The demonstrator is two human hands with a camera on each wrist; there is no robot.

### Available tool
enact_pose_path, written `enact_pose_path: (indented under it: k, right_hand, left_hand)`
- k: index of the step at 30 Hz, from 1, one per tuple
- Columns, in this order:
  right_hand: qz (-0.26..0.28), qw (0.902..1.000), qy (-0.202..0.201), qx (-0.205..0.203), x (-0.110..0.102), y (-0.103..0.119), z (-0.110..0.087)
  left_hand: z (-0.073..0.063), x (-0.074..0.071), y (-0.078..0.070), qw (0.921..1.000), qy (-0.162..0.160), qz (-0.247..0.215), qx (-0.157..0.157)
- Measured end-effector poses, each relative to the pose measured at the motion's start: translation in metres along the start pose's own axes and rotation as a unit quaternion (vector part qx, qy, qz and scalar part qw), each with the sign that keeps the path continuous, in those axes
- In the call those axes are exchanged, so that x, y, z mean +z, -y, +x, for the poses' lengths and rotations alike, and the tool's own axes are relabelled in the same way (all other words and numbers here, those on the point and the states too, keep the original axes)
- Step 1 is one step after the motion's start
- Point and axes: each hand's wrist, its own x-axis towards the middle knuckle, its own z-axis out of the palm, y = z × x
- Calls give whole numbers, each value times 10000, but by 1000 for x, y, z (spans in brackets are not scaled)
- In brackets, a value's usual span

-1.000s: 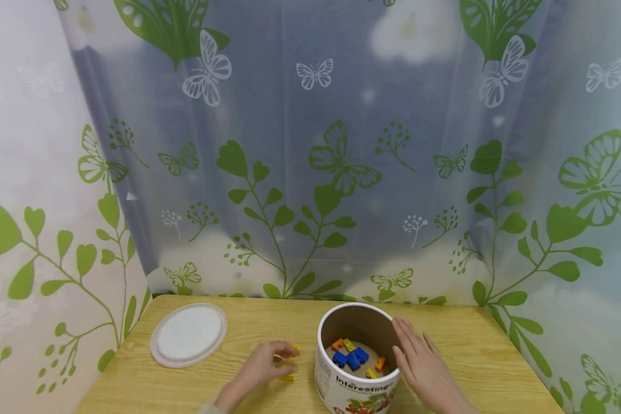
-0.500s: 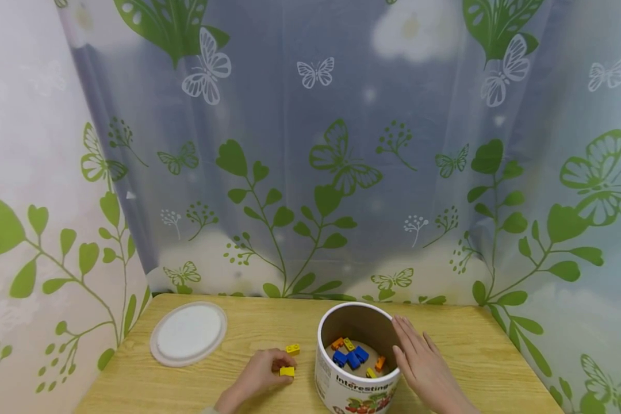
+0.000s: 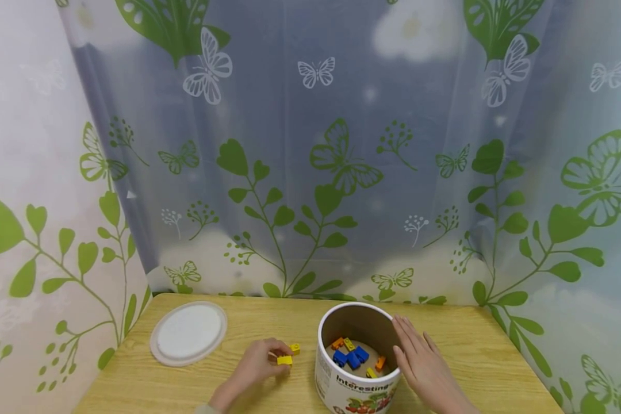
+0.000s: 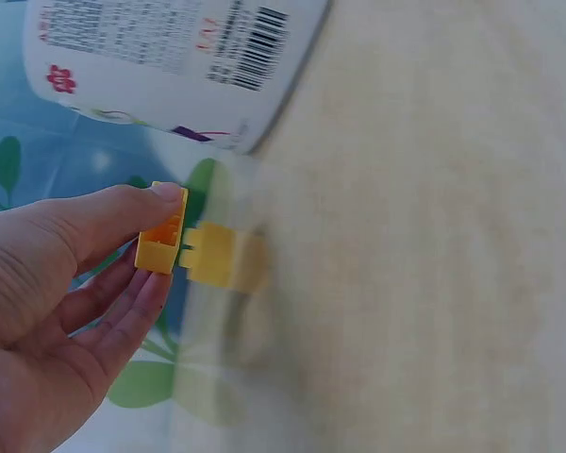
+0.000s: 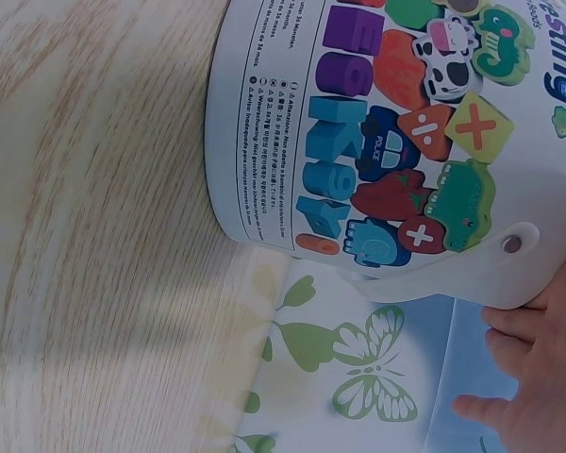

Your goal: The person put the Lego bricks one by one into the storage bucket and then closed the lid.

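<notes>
My left hand [image 3: 257,363] pinches a yellow toy brick [image 3: 284,360] between thumb and fingers, left of the bucket. In the left wrist view the held brick [image 4: 160,236] has its hollow side showing, the thumb on its upper end. A second yellow brick [image 3: 295,348] rests on the table just behind it, partly covered by the fingers. My right hand [image 3: 424,362] lies with straight fingers against the right rim of the white bucket [image 3: 325,374]. Inside the bucket are blue bricks [image 3: 353,360], orange bricks [image 3: 380,363] and yellow bricks [image 3: 371,373].
A round white lid [image 3: 188,334] lies flat at the table's left back. The wooden table [image 3: 248,316] ends at a curtain [image 3: 310,230] printed with leaves and butterflies. In the right wrist view the bucket has a white handle [image 5: 424,287] on its side.
My left hand came down over the two yellow bricks, took hold of the nearer one, and raised it slightly. The right hand has stayed at the bucket's rim.
</notes>
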Motion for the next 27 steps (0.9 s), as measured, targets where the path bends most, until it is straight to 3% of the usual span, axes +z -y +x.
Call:
enact_pose_path:
  k: [15, 27]
  right_hand:
    - [78, 9999, 57, 29, -2, 1, 0]
    - [48, 9999, 138, 58, -1, 0, 1]
  left_hand:
    - [16, -31, -32, 9989, -158, 306, 306]
    - [24, -41, -57, 9987, -192, 233, 421]
